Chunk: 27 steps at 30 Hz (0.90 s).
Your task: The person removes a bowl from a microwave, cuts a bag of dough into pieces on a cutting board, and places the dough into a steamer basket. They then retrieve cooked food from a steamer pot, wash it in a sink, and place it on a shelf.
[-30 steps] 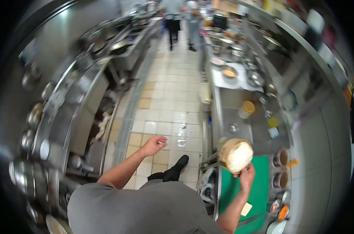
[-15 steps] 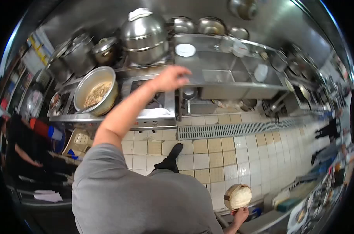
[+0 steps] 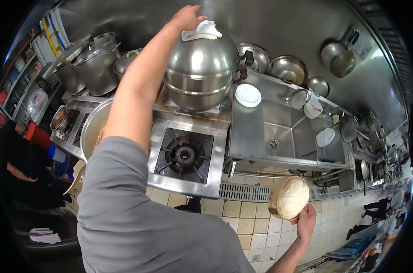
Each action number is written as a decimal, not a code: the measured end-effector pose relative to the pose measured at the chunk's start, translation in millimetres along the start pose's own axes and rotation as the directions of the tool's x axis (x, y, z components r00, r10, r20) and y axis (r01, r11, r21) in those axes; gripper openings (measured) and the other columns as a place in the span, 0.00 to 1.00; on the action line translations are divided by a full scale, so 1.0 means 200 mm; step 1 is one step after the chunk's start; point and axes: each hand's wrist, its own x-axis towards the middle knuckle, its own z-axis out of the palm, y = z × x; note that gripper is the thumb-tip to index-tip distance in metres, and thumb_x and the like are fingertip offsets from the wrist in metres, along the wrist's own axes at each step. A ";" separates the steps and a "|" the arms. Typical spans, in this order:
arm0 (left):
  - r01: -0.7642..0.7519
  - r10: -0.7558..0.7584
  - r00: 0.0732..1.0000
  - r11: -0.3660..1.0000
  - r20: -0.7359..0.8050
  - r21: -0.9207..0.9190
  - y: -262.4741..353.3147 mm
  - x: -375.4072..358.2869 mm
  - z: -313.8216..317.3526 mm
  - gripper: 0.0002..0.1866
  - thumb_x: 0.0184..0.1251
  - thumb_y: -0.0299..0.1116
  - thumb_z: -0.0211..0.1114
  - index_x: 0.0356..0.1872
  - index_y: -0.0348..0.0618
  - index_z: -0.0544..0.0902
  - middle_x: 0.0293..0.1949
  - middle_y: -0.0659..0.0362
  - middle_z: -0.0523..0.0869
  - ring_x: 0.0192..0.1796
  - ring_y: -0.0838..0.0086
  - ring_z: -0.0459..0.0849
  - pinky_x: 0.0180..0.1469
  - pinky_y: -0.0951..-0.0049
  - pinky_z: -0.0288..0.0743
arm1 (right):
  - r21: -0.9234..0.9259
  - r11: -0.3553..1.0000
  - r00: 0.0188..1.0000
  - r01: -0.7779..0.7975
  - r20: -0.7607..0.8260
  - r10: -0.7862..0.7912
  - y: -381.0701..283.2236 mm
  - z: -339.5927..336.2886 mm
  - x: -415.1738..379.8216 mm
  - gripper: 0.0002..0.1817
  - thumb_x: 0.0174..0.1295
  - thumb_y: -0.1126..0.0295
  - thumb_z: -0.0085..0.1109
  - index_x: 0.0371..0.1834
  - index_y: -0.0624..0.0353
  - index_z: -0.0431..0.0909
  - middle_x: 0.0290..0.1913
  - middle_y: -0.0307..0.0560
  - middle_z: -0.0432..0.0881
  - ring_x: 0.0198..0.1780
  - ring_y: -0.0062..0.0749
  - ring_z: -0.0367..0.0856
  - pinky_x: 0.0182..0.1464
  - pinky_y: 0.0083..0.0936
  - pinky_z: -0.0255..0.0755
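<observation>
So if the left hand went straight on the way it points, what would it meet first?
Probably the wall: the left hand seems to point past the cloth on the lid. Depth is unclear, though, so it might brush the cloth first.

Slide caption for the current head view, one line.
Left hand beside a white cloth atop a domed steel pot; right hand holding a round container of pale dough.

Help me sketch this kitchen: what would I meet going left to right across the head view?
Red plastic container, two lidded steel stockpots, domed steel steamer, flat round white dish, round wooden container of pale dough, white oval dish.
</observation>
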 end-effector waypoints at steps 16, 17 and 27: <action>0.256 -0.215 0.964 0.905 0.154 -0.339 -0.78 0.24 -0.17 0.19 0.79 0.42 0.62 0.62 0.43 0.85 0.59 0.48 0.89 0.60 0.62 0.86 0.64 0.62 0.77 | -0.148 0.855 0.862 0.497 0.193 -0.468 -1.60 1.42 1.40 0.16 0.73 0.65 0.50 0.47 0.68 0.82 0.26 0.46 0.84 0.17 0.22 0.76 0.19 0.24 0.65; 0.275 -0.234 0.960 0.886 0.153 -0.373 -0.83 0.23 -0.18 0.19 0.80 0.43 0.62 0.62 0.43 0.85 0.59 0.49 0.89 0.60 0.63 0.86 0.63 0.63 0.77 | -0.103 0.866 0.857 0.489 0.244 -0.454 -1.67 1.57 1.48 0.15 0.72 0.68 0.50 0.47 0.69 0.81 0.28 0.47 0.84 0.18 0.23 0.78 0.19 0.24 0.68; 0.290 -0.262 0.957 0.845 0.124 -0.450 -0.89 0.20 -0.21 0.20 0.79 0.46 0.63 0.59 0.43 0.87 0.55 0.50 0.91 0.58 0.62 0.87 0.61 0.63 0.78 | -0.123 0.955 0.887 0.269 0.419 -0.195 -1.90 2.72 1.84 0.15 0.66 0.77 0.54 0.52 0.70 0.83 0.37 0.51 0.87 0.28 0.34 0.87 0.23 0.27 0.85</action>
